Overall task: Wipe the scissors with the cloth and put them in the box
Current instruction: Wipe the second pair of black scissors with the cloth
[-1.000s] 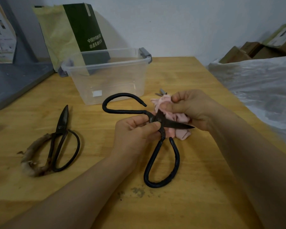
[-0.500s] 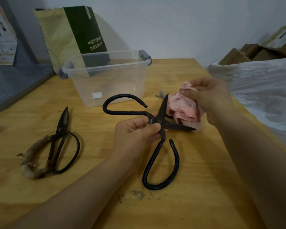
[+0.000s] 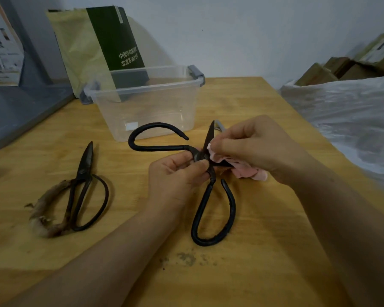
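- Scissors [image 3: 164, 148]: black, big loop handles, spread wide, out of the box, over the middle of the tabletop [image 3: 275, 251] just in front of it. One blade points toward the box; the other points right, mostly hidden under cloth.
- Left hand [image 3: 175, 180]: thumb and fingers pinch the scissors at the pivot.
- Right hand [image 3: 259, 147]: fingers curled round the pink cloth [image 3: 248, 172], pressing it to the blades just beside the pivot; the rest of the cloth hangs below the palm.
- Box [image 3: 142, 88]: clear plastic, grey clips at both ends, lid off, toward the back edge. Through its walls only the wood and the bag behind show; a small white label on the front wall.
- Second pair [image 3: 84, 173]: closed, flat on the tabletop toward the left edge, one handle wrapped in frayed brownish stuff.
- Bag [image 3: 113, 41]: green and yellowish, leaning on the wall behind the box.
- Dark stain [image 3: 186, 259] near the front edge.
- Plastic sheet [image 3: 341, 111] beyond the right edge, cartons [image 3: 341, 67] behind it.
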Available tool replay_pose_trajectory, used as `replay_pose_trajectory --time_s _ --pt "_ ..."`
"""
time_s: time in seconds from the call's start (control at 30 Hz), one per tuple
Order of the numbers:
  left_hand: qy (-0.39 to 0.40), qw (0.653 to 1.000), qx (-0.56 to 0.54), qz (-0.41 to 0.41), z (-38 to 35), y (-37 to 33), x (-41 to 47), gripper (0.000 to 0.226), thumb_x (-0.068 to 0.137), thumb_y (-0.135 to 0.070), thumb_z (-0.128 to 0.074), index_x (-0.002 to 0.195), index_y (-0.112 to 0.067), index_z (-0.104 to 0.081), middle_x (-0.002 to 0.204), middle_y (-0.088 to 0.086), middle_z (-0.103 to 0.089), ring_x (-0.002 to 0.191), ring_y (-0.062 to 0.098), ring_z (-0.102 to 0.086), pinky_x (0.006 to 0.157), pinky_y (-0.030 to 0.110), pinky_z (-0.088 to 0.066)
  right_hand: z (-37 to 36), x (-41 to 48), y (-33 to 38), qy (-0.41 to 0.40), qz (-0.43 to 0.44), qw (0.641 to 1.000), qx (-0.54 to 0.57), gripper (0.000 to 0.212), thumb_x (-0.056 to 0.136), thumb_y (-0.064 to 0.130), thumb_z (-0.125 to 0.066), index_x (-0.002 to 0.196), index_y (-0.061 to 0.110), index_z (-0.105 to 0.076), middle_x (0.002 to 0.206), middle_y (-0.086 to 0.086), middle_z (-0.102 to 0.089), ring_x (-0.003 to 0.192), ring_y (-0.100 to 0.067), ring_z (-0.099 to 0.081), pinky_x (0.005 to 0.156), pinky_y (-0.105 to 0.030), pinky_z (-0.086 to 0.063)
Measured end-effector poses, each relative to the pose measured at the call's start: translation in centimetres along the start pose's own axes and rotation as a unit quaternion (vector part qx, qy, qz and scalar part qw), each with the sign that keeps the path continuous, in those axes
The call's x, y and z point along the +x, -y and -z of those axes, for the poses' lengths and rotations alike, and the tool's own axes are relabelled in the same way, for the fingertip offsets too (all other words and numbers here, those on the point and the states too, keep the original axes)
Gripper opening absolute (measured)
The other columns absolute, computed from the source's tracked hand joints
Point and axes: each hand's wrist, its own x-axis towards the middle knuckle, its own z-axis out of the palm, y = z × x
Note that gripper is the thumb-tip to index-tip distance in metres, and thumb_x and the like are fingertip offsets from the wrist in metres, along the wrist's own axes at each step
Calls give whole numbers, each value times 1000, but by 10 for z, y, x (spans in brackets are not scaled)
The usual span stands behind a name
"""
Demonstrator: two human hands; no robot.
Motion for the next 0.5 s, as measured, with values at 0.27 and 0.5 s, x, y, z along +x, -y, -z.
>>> replay_pose_trajectory --time_s 0.27,0.5 --pt "-10 1000 12 -1 -2 1 0 19 82 10 -61 82 -7 -70 73 3 -73 71 16 -71 68 25 -59 -17 7 -12 -90 100 983 -125 8 78 25 -76 73 23 -70 61 14 -64 64 -7 -67 63 -28 -56" --pt "-31 999 31 13 1 4 1 16 79 11 -63 76 -3 -71 70 7 -72 71 21 -70 68 29 -58 -8 7 -9 27 103 967 -230 16 86 25 -67 72 32 -64 69 13 -63 68 -20 -67 62 -34 -57"
